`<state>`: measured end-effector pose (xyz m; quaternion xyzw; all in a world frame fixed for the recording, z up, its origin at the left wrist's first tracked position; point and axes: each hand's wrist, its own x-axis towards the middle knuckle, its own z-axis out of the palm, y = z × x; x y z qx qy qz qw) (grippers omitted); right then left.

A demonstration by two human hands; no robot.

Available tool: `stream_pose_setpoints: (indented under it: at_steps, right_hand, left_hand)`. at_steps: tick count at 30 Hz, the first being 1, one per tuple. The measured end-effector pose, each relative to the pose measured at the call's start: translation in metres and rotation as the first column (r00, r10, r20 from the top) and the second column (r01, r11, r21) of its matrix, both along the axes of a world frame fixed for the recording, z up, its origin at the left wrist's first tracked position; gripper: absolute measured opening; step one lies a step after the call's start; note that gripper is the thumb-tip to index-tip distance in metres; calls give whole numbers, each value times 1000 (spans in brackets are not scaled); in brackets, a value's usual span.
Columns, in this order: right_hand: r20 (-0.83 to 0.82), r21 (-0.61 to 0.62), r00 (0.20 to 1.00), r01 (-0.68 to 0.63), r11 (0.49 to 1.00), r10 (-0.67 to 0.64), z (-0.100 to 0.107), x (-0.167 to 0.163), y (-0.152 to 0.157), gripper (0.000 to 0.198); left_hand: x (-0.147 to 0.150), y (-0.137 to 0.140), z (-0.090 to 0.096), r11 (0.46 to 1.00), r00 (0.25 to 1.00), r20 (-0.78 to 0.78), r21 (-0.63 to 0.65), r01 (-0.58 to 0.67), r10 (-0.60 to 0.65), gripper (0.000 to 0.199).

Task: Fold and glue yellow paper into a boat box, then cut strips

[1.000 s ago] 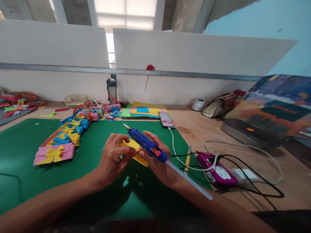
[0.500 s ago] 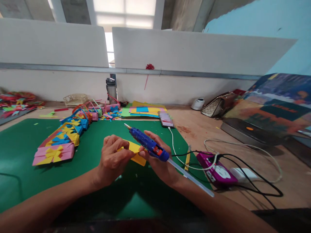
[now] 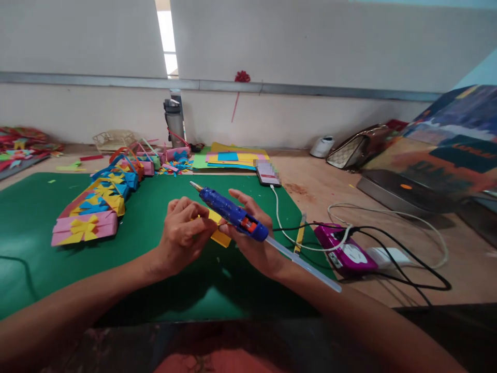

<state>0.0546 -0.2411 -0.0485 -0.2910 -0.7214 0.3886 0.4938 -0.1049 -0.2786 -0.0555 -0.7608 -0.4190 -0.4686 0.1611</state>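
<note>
My left hand (image 3: 183,234) is closed in a pinch at the edge of a folded piece of yellow paper (image 3: 221,238). Most of that paper is hidden behind my fingers. In my right hand (image 3: 254,249) lies a blue hot glue gun (image 3: 227,208), its metal tip pointing up and to the left. A long clear glue stick (image 3: 306,267) sticks out of its rear, over my right wrist. The right fingertips meet the left ones at the yellow paper. Below both hands spreads a green cutting mat (image 3: 155,295).
Small pink, blue and yellow paper baskets (image 3: 85,228) with bows line the mat's left side. Behind are paper sheets (image 3: 236,158), a charging phone (image 3: 267,172) and a bottle (image 3: 175,124). At right, a yellow cutter (image 3: 300,235) lies near a purple power strip (image 3: 345,251) with looping cables.
The view has tilted down, so my lap shows at the bottom. Both hands keep their hold, with the fingertips still together at the yellow paper.
</note>
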Motion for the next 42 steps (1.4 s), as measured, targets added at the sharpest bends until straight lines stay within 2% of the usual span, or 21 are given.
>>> stream_pose_setpoints:
  at_steps: [10, 19, 27, 32, 35, 42]
  right_hand:
    - [-17, -48, 1000, -7, 999, 6, 0, 2, 1, 51]
    - [-23, -101, 999, -29, 994, 26, 4, 7, 6, 49]
    - [-82, -61, 996, 18, 998, -23, 14, 8, 13, 48]
    - [-46, -7, 995, 87, 996, -87, 20, 8, 6, 48]
    - [-41, -2, 997, 64, 998, -64, 16, 7, 1, 50]
    - [44, 84, 999, -6, 996, 3, 7, 6, -2, 50]
  left_hand:
    - [0, -1, 4, 999, 998, 52, -43, 32, -30, 17]
    - [-4, 2, 1, 996, 999, -10, -66, 53, -54, 14]
    - [-9, 6, 2, 1000, 1000, 13, 0, 8, -8, 6]
    - [-10, 5, 4, 1000, 1000, 9, 20, 18, -18, 6]
    - [-8, 3, 5, 999, 1000, -7, 38, 23, -23, 5]
    - [-6, -1, 4, 993, 991, -56, 12, 121, -120, 9]
